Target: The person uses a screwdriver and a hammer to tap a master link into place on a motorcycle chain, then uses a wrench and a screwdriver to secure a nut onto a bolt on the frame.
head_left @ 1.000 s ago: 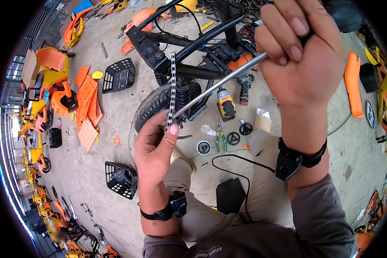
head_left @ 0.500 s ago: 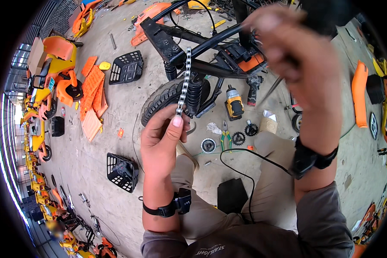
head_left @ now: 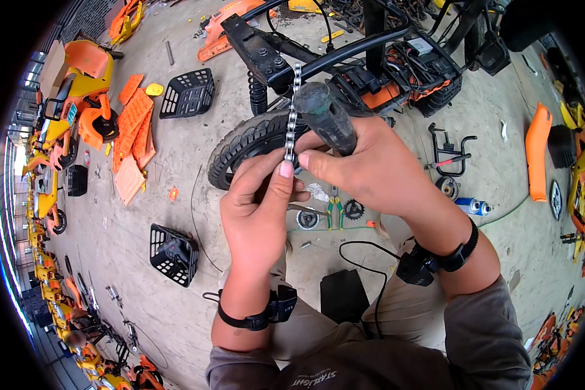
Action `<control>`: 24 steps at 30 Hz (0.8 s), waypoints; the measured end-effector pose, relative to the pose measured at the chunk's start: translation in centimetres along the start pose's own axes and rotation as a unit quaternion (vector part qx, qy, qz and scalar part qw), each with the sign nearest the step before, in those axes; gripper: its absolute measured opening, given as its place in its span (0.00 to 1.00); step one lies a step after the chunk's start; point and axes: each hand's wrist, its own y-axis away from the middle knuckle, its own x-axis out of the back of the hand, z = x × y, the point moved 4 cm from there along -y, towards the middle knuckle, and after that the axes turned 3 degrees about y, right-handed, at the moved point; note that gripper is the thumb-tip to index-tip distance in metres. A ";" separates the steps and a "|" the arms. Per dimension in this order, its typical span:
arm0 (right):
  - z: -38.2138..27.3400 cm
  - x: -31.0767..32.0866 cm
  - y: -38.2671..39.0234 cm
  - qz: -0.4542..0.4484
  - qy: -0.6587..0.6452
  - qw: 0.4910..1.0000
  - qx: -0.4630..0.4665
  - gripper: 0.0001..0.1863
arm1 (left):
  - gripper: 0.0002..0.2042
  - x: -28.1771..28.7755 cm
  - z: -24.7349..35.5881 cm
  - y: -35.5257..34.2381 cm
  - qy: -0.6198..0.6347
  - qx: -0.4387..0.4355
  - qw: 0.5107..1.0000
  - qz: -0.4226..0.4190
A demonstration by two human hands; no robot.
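My left hand (head_left: 260, 208) is closed on a silver roller chain (head_left: 291, 117), pinching it with the thumb; the chain rises upright in front of the black vehicle frame (head_left: 260, 55). My right hand (head_left: 377, 169) is wrapped round a dark, scuffed cylindrical tool (head_left: 324, 116) just right of the chain, its thumb tip beside my left thumb. The tool's lower part is hidden by my hands. Behind them is a knobby black tyre (head_left: 231, 156). Below lie green-handled pliers (head_left: 337, 214) and small sprockets (head_left: 307, 220).
Black baskets (head_left: 187, 93) stand at left, near orange panels (head_left: 133, 123) and yellow-orange scooters (head_left: 78, 78). At right are a black tubular stand (head_left: 450, 149), blue spray cans (head_left: 472, 206) and a long orange part (head_left: 538, 149). Orange-trimmed electronics (head_left: 380, 97) sit in the frame.
My right hand has swung from the upper right down beside my left hand, bringing the tool against the chain area. The long silver shaft seen earlier no longer shows. My left hand still pinches the chain.
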 end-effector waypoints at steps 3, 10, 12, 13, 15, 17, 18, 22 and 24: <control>0.2 -0.5 0.1 -0.001 0.005 1.000 -0.014 0.12 | 0.10 0.0 -0.2 0.1 -0.062 -0.062 0.996 0.001; 0.8 -0.4 0.1 0.010 0.032 0.999 -0.028 0.13 | 0.11 -0.3 0.0 0.3 -0.174 -0.145 0.974 0.016; 1.2 -0.5 0.3 0.007 0.023 0.999 -0.028 0.13 | 0.12 -0.4 0.4 0.6 -0.242 -0.194 0.951 0.004; 1.2 -0.6 0.4 0.006 0.020 0.999 -0.027 0.13 | 0.12 -0.3 0.5 0.6 -0.240 -0.194 0.951 0.004; 1.2 -0.8 0.5 -0.001 0.004 0.999 -0.035 0.13 | 0.13 -0.1 0.7 0.7 -0.282 -0.204 0.937 0.005; 1.0 -0.9 0.6 -0.008 -0.009 0.999 -0.043 0.14 | 0.14 -0.1 0.7 0.8 -0.291 -0.207 0.934 0.004; 1.0 -0.9 0.7 -0.005 -0.010 0.999 -0.051 0.14 | 0.14 -0.2 0.8 0.8 -0.300 -0.210 0.931 0.002; 1.4 -1.2 0.7 0.002 -0.047 0.998 -0.052 0.14 | 0.14 -0.3 0.7 0.9 -0.304 -0.219 0.927 0.002; 1.6 -1.2 0.7 0.001 -0.045 0.998 -0.043 0.14 | 0.13 -0.2 0.5 0.9 -0.260 -0.190 0.947 0.014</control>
